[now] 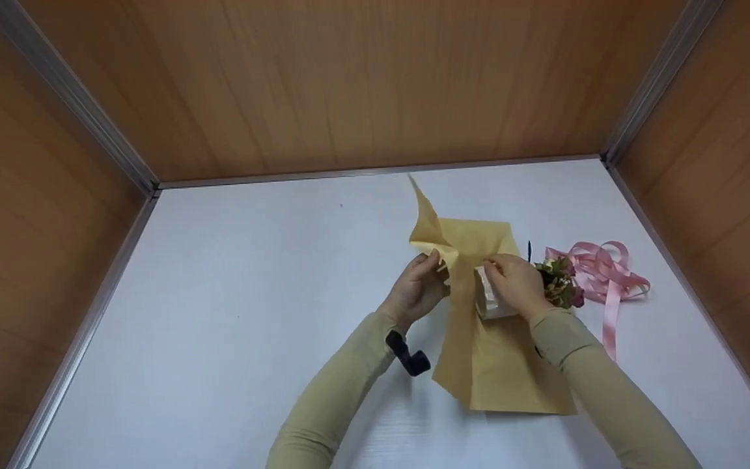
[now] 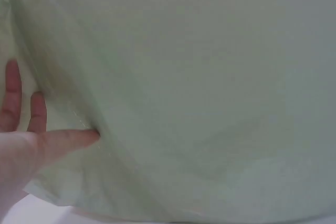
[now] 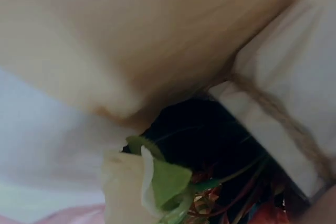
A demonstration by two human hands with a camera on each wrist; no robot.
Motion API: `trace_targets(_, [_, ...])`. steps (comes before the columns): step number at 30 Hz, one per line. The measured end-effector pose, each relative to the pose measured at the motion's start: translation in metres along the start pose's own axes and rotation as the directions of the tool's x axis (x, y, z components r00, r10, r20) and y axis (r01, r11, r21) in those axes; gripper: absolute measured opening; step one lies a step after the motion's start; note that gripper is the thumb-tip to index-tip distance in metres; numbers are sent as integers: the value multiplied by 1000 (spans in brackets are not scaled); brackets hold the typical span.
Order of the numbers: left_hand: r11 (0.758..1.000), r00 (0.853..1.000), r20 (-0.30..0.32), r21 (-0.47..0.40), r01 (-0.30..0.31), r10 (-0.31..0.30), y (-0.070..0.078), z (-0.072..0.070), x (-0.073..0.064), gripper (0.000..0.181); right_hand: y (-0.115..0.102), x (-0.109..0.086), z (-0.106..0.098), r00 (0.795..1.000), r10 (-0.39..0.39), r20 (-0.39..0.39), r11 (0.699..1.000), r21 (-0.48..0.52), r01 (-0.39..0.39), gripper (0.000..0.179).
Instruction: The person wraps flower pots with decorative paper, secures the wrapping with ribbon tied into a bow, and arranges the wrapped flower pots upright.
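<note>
Two hands show: the left hand [image 1: 417, 293] pinches the brown paper [image 1: 512, 378], some fingers partly hidden by its fold; in the left wrist view that sheet runs out of frame. Right of this, the white pot [image 1: 492, 306] lies sideways on the paper, much of it covered by the right hand [image 1: 515, 286], which is clamped on it. Flowers [image 1: 564, 283] come next, partly hidden, then pink ribbon [image 1: 609, 280] on the worktop [image 1: 251, 293], its tail passing behind a sleeve [image 1: 609, 397].
</note>
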State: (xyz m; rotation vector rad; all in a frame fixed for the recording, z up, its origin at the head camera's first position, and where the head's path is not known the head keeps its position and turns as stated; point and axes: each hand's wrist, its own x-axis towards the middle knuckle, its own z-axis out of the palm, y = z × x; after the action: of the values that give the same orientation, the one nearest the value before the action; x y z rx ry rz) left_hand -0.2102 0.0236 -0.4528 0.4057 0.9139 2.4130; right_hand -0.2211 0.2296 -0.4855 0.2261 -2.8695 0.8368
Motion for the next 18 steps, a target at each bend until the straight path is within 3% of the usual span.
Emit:
trace_targets(3, [1000, 1000, -14, 13, 19, -19, -6, 6, 4, 40, -1, 1, -6, 994, 88, 67, 988, 122, -95, 40])
trace_targets(6, [998, 999, -13, 39, 45, -44, -11, 11, 7, 52, -2, 1, -14, 976, 170, 136, 937, 286, -203, 51])
trace_targets(8, [996, 998, -5, 68, 58, -58, -13, 13, 9, 62, -2, 1, -18, 964, 199, 176, 882, 396, -255, 58])
trace_targets(12, [991, 997, -3, 106, 82, -82, -18, 15, 13, 76, 2, 3, -23, 959, 176, 221, 748, 603, -276, 68])
trace_targets(18, [985, 994, 9, 138, 102, -104, -28, 16, 19, 54, 11, 7, -31, 958, 130, 255, 524, 803, -285, 75])
